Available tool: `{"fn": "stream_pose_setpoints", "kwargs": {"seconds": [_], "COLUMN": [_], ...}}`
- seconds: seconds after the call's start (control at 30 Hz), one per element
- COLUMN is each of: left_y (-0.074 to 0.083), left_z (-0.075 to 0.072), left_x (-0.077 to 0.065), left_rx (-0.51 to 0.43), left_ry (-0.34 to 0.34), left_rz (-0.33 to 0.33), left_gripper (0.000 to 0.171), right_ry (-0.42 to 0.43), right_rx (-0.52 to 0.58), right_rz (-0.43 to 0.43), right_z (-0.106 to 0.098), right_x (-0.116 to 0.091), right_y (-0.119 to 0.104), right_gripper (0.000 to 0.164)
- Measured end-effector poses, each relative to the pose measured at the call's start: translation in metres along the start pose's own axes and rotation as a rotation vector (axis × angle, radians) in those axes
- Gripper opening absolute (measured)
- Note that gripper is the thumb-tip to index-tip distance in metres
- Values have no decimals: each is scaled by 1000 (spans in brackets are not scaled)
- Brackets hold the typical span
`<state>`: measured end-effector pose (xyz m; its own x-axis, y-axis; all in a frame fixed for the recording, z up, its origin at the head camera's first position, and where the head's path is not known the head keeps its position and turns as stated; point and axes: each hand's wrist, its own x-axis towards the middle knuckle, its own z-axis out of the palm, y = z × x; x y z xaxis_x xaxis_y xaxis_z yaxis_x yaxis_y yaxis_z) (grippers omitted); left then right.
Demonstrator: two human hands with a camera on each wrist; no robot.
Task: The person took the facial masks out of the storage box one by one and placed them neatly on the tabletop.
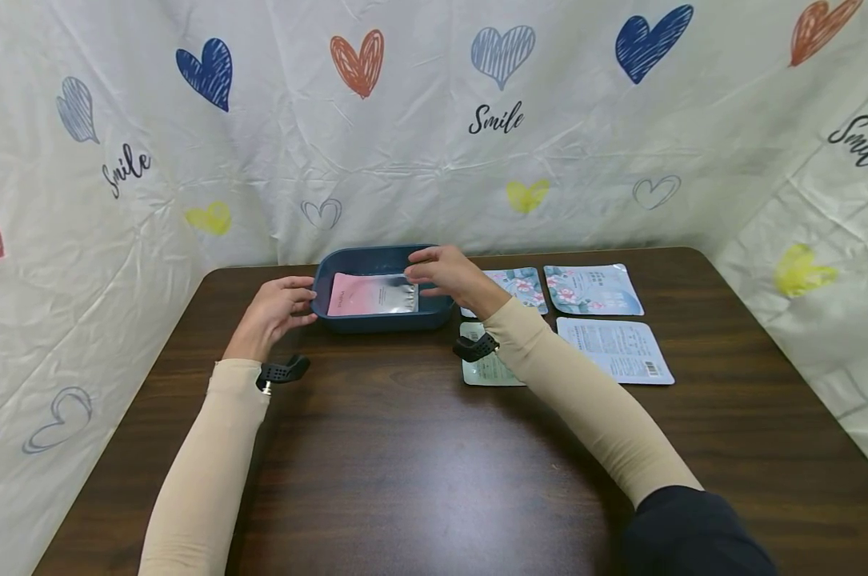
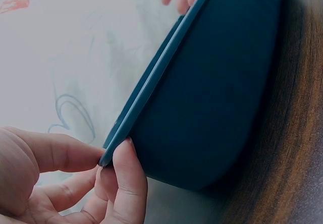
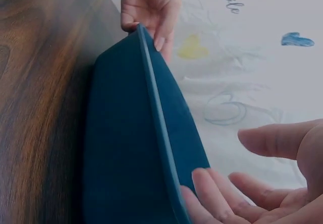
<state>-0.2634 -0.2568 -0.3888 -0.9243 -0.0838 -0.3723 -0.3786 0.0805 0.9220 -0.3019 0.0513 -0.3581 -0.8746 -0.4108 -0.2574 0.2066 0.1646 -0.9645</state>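
A dark blue plastic basin [image 1: 376,323] stands near the table's back edge. Inside it lies a pink and silver sachet [image 1: 365,294]. My left hand [image 1: 275,310] pinches the basin's left rim between thumb and fingers, as the left wrist view shows close up. Over the basin's right part is my right hand [image 1: 444,276], its thumb apart from the fingers and no object between them. In the right wrist view, the fingertips [image 3: 202,176] of that hand are right at the rim, and the left hand [image 3: 151,7] appears at the far end.
Right of the basin, flat sachets lie in two rows: a floral one [image 1: 522,286] partly behind the right wrist, another floral one [image 1: 594,290], a green one [image 1: 491,370] partly under the forearm, and a white-blue printed one [image 1: 624,350]. A white cloth [image 1: 419,176] hangs behind the brown table [image 1: 405,448].
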Motion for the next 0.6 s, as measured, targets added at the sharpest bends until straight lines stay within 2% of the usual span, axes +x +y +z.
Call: {"fn": "stream_pose_setpoints", "kwargs": {"seconds": [0.23,0.43,0.6], "left_y": [0,-2,-2], "left_z": [0,0,0], "left_x": [1,3,3], "left_rx": [5,-9,-3], "left_ry": [2,0,10], "left_rz": [10,12,15], "left_gripper": [47,48,46], "right_ry": [41,69,107], "right_rx": [-98,-113,-176], "right_rz": [22,74,121], "right_z": [12,18,19], "right_x": [10,21,26], "right_y": [2,5,7], "right_gripper": [58,64,70]}}
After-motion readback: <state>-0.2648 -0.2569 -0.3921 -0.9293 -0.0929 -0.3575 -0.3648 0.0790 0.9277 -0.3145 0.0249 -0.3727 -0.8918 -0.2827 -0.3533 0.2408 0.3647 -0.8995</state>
